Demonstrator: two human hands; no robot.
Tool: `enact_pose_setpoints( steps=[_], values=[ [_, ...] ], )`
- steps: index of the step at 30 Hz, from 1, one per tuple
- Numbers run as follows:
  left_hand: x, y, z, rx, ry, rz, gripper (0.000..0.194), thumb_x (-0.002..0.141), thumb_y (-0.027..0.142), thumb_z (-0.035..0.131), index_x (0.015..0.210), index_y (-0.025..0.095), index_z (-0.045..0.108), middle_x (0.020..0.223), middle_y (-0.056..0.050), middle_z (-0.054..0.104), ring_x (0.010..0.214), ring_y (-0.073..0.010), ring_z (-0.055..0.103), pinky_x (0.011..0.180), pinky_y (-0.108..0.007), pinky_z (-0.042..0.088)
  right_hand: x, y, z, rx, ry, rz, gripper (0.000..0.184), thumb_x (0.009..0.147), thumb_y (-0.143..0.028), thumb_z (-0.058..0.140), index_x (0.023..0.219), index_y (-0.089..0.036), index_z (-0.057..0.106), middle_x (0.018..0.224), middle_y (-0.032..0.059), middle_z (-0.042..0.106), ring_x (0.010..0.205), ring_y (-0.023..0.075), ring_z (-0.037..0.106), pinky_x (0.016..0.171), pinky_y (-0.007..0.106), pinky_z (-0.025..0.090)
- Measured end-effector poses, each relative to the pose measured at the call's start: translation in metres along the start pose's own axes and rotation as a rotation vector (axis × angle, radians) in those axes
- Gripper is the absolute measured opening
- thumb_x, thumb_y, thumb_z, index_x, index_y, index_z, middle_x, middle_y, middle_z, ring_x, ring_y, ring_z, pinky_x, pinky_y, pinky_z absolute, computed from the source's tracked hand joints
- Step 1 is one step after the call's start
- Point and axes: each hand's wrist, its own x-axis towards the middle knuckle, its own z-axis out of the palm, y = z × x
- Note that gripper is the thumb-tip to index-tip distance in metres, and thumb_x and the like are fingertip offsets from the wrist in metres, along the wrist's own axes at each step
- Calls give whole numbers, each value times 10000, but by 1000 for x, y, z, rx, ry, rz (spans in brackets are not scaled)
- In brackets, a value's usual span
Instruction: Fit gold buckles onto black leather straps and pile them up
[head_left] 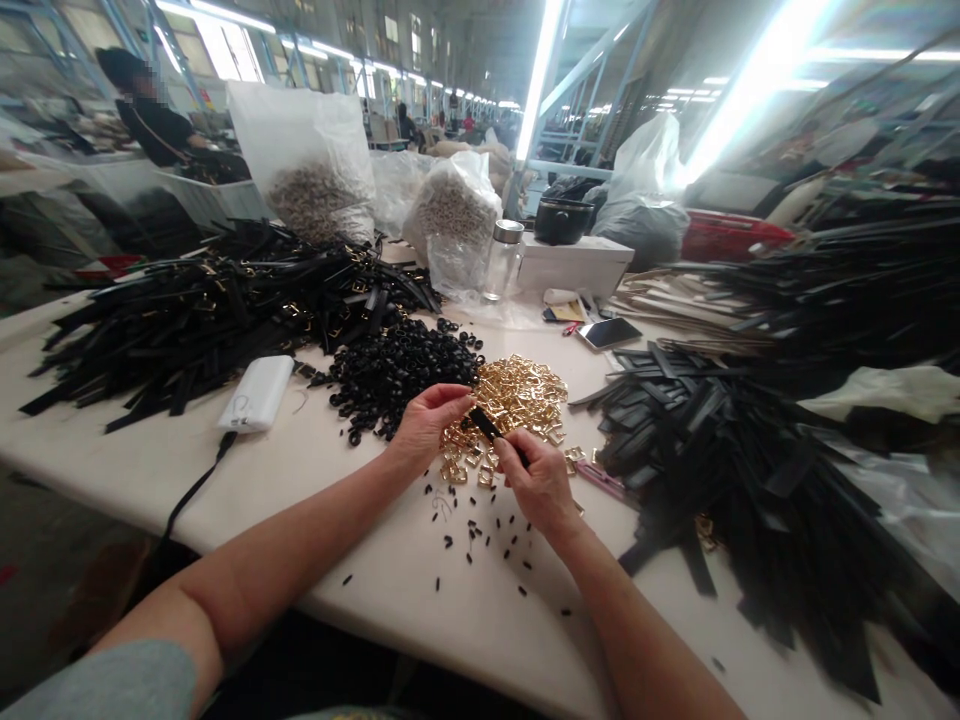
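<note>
A short black strap [487,424] slants between my two hands above the work table. My right hand [536,482] is closed round its lower end, thumb on top. At the strap's upper end, my left hand [426,428] pinches with thumb and forefinger; what lies between those fingertips is too small to make out. Right behind the hands is a heap of gold-coloured metal buckles [525,390]. A pile of small black loops [405,370] adjoins it on the left. Several tiny black pieces [472,527] are scattered on the table below my hands.
Black straps [697,440] are heaped at right, and buckled straps [225,290] at back left. A white power bank [257,393] with a cable lies left. Behind stand a glass jar [502,262], a phone [609,333] and filled plastic bags [315,180]. A person [154,125] is at far left.
</note>
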Motion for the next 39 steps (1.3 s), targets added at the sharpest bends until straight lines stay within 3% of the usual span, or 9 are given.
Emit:
enact_pose_setpoints(
  steps=[6,13,16,23,30,36,39],
  values=[
    [-2,0,1,56,1,17,275,573,268,854,788,168,714,784,-13,722,695,-98,652,667,-209,512,0,-1,1,8,27,7,291,898,-389,504,676,-204,539,564,-24,542,488,108,483,501,223,366],
    [-11,10,-1,404,-137,351,104,700,250,769,785,194,750,814,-42,723,752,-142,646,751,-260,523,1,-1,0,-17,45,24,295,896,-388,503,668,-204,532,556,-24,542,485,105,481,492,214,359],
    [-15,17,-3,497,-163,429,63,712,216,758,774,217,768,835,-57,722,796,-159,644,816,-261,505,0,-2,0,-28,46,7,303,904,-399,494,674,-206,537,563,-21,545,491,107,486,494,214,364],
    [-20,2,0,615,-332,386,56,758,231,715,790,234,761,814,-50,722,761,-165,638,770,-273,512,0,-4,0,-14,13,-43,296,906,-379,486,677,-206,557,589,-8,586,546,122,540,549,227,403],
    [-10,0,2,321,-152,257,129,679,215,777,786,181,715,783,-17,697,726,-119,629,762,-256,527,2,-3,-11,63,-133,74,198,875,-314,499,774,-196,621,626,-7,647,515,120,577,515,226,416],
    [-7,-3,2,242,-135,217,201,673,202,778,847,159,687,801,-8,675,705,-93,611,715,-212,509,1,-6,-6,20,-51,29,200,871,-291,493,720,-203,589,600,-11,622,532,123,567,530,227,417],
    [-8,-5,4,183,-101,194,436,650,170,790,1053,192,626,904,0,653,647,-65,583,640,-187,497,0,-5,-3,30,-37,18,190,884,-300,486,753,-208,590,626,-7,629,533,124,561,534,232,421]
  ],
)
